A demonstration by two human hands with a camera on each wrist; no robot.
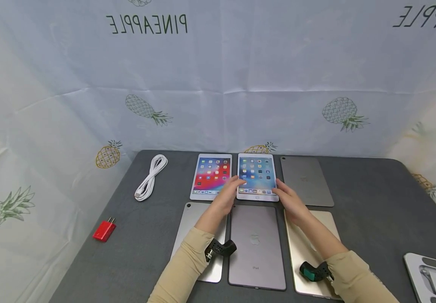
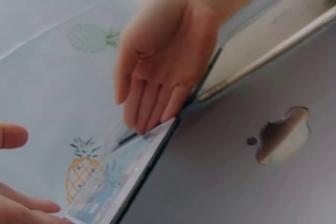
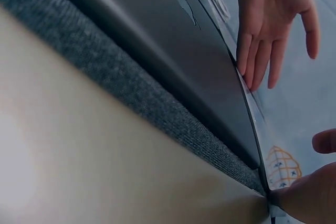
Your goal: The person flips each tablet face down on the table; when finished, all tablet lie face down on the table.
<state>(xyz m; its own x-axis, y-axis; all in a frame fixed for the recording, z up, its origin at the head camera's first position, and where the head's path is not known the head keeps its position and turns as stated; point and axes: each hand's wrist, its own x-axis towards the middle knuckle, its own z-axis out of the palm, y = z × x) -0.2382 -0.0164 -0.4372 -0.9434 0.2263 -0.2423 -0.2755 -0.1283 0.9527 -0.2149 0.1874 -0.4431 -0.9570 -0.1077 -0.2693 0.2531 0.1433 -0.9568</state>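
A white-framed tablet (image 1: 257,174) with a lit blue home screen lies face up at the back middle of the table. At its left edge is my left hand (image 1: 226,197), the thumb over the screen's lower left. My right hand (image 1: 292,203) is at the opposite edge, its thumb at the lower right corner. In the left wrist view the right hand (image 2: 168,61) shows its palm, with straight fingers along the tablet's side. The right wrist view shows the left hand (image 3: 273,24) with its fingers extended beside the tablet too.
Another lit tablet (image 1: 212,176) lies to the left, a dark grey one (image 1: 305,181) face down to the right. Silver (image 1: 214,269), grey (image 1: 257,248) and gold (image 1: 301,256) tablets lie in front. A white cable (image 1: 151,176), red charger (image 1: 104,229) and white stand (image 1: 422,273) sit further out.
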